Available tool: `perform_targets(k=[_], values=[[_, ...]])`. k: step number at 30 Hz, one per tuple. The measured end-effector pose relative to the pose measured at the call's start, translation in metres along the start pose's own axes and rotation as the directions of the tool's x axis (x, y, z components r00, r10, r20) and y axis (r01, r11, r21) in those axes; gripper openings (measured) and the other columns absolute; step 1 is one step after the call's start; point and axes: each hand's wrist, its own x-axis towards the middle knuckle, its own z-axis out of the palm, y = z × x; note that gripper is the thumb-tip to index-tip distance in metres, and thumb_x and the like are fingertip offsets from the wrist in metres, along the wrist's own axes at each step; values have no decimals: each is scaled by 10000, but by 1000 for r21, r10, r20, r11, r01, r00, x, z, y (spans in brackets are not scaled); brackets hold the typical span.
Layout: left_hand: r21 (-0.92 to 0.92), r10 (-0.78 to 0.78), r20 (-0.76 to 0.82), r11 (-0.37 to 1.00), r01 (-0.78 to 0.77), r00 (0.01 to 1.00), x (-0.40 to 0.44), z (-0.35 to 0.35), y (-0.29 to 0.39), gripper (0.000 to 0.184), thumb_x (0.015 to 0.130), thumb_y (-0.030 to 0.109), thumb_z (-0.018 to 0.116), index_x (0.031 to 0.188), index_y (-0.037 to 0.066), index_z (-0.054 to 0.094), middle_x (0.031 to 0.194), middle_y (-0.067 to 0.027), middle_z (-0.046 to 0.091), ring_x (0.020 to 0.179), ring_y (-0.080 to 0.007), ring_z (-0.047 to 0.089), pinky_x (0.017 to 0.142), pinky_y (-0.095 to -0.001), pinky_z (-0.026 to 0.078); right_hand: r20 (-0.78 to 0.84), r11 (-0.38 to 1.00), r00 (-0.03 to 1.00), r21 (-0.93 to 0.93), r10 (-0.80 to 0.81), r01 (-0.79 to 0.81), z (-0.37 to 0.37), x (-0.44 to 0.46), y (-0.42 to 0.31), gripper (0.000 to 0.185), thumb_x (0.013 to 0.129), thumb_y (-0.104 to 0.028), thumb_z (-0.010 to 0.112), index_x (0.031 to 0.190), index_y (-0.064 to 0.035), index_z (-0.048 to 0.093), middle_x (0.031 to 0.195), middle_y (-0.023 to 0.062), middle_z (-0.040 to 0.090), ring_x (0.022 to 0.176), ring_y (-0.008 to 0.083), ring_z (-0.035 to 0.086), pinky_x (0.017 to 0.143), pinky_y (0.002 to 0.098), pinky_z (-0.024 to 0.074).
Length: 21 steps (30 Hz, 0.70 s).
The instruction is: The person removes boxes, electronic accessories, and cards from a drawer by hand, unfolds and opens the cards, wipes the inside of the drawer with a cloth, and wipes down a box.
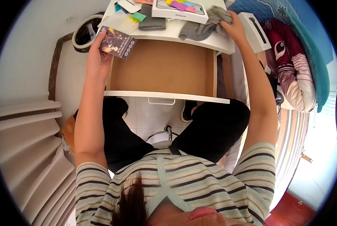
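Observation:
My left hand (100, 49) holds a dark printed box (118, 43) above the left edge of a pulled-out drawer (163, 67). On the white tabletop, my right hand (234, 27) grips a crumpled grey cloth (206, 25) at its right end. Between the hands lies a white phone box (180, 14) with colourful small packets (179, 5) on top. A folded dark grey cloth (152, 23) sits left of that box, beside a green piece (138, 16). The drawer's bare brown bottom shows.
A round bin (86, 34) stands left of the desk. To the right are a white box (254, 32), a maroon and striped cushion (294, 67) and blue bedding (262, 11). Beige curtains (37, 150) hang at the left. My legs are under the drawer.

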Motion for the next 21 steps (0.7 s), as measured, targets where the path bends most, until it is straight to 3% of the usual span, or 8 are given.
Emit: perform_targets(k=[6,8,9,10,12,18,21], values=[[58,-25,8,998,24,1000,-9,5,3,293,825,227,642,1056,65,561,1001,-12,597,933,-117,556,834,-289,423,-52,920,957,293,286,-259,-34,-44,-16,619,688,-230,683,1211,-16,429,1104,176,559,1021,277,547,866,343,439],[21,-17,26,1000,17,1000,-8,6,1,270,825,229,642,1030,69,568,986,-15,600,919,-117,561,823,-283,427,-178,967,976,239,129,-84,-32,-46,-6,635,666,-172,705,1206,-6,414,1129,186,528,1024,262,540,864,327,442],[21,-17,39,1000,16,999,-8,6,0,270,825,229,642,1030,69,568,986,-15,600,919,-117,561,823,-283,427,-170,973,980,225,100,-60,-34,-49,-14,664,646,-141,721,1207,4,397,1150,191,505,1023,277,538,868,327,442],[26,-19,32,999,18,999,-8,5,1,258,825,229,642,1016,71,571,969,-14,601,906,-115,565,815,-281,430,-164,975,984,219,72,-35,-34,-52,-21,682,650,-72,722,1233,13,379,1145,175,496,1043,237,518,882,306,431],[31,-15,30,999,14,999,-11,5,3,246,825,228,642,1003,74,573,951,-13,602,893,-114,568,806,-278,433,-199,991,980,122,-28,53,-33,-54,-34,654,621,-90,718,1199,4,426,1124,175,523,1051,299,522,906,347,414],[42,-14,13,999,13,1000,-6,0,1,232,822,216,645,992,71,586,930,-9,601,858,-110,572,780,-266,439,-153,986,975,-55,-162,155,-35,-68,-71,626,610,-7,696,1192,-32,466,1159,156,512,1106,301,486,960,340,379],[48,-18,-7,999,18,1000,-8,4,2,236,826,218,640,1003,70,589,936,-8,599,857,-109,571,778,-270,439,-159,988,975,-10,-155,156,-29,-81,-78,657,603,9,692,1215,-37,458,1164,158,509,1125,310,473,971,339,374]])
